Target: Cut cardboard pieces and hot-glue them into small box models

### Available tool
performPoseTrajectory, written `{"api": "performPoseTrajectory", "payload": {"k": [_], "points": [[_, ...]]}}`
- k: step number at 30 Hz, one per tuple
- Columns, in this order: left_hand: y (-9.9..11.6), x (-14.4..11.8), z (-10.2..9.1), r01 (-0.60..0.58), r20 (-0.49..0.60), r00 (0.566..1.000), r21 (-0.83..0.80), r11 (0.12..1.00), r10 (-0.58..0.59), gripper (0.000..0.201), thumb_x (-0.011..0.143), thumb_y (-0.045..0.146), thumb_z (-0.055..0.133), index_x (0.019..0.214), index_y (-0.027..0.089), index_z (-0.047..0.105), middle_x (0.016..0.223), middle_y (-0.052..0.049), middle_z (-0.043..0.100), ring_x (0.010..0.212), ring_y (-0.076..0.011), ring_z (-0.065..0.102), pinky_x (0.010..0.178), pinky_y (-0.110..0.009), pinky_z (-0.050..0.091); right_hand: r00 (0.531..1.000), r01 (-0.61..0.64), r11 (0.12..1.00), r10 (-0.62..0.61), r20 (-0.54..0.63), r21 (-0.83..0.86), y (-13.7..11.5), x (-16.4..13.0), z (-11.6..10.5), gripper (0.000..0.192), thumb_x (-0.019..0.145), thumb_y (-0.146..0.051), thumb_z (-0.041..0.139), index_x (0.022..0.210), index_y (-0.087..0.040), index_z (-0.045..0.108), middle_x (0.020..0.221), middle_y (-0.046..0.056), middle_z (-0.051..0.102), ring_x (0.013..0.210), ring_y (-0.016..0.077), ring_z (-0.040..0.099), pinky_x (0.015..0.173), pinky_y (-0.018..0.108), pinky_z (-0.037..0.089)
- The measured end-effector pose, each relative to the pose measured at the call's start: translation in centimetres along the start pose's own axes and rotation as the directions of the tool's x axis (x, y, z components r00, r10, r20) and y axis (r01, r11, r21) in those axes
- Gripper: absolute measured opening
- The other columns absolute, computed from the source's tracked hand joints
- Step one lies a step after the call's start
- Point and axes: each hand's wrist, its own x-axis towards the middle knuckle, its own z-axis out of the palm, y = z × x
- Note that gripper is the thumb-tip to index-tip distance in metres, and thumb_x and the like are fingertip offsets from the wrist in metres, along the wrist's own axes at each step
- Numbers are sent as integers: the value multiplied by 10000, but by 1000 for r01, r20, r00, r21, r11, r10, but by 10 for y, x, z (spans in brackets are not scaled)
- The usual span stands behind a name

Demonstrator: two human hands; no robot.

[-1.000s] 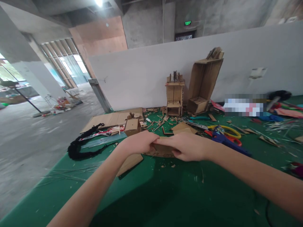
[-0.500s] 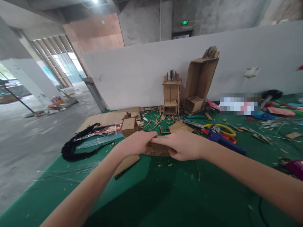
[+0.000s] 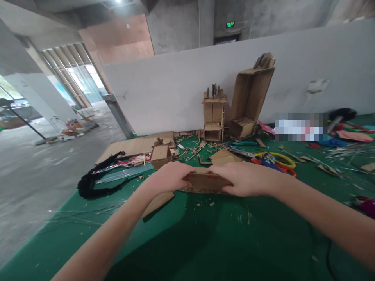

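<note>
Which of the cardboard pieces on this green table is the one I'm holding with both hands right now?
The flat cardboard strip gripped between your left hand and right hand; the small cardboard box and the tall cardboard tower stand untouched behind.

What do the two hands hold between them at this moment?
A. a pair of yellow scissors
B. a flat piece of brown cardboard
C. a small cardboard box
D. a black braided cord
B: the left hand and the right hand each grip one end of a flat piece of brown cardboard just above the green table.
</note>
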Motion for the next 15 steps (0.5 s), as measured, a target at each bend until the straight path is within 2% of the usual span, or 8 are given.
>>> {"api": "performPoseTrajectory", "payload": {"k": [6,15], "points": [[-2,2,1,-6,-2,1000,-8,1000,6,243,752,293,536,969,243,634,851,-14,685,723,-185,614,586,-247,384,996,-22,995,13,91,98,4,3,1,529,773,-212,516,1291,-271,424,1013,95,646,805,242,625,568,295,410],[-2,1,1,2,6,1000,3,1000,-2,213,747,290,529,932,241,622,851,-13,682,704,-184,607,565,-253,368,1000,9,997,-10,14,75,0,1,6,361,752,-196,527,1112,-216,514,910,87,653,759,230,617,562,287,401]]}}
